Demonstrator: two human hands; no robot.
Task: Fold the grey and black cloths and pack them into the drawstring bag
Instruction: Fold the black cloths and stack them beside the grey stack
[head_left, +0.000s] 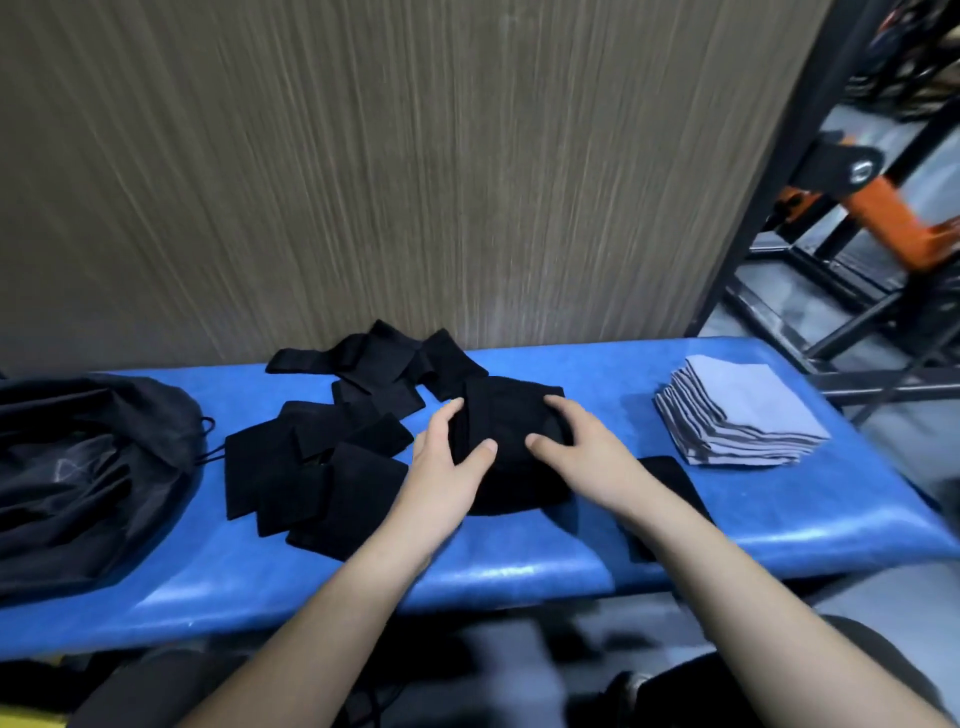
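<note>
Bench: bright blue, glossy, faint mottling with pale sheen along the front edge.

Black cloths: plain black, no pattern; scattered pieces and the pile under the hands all the same flat black.

Grey cloths: light grey tops, the stacked edges showing as alternating pale and darker grey stripes.

Bag: black to charcoal, slight dull sheen, black cord.

Wall: grey-brown, fine vertical streaks.

Frame at right: black bars, with an orange part.
</note>
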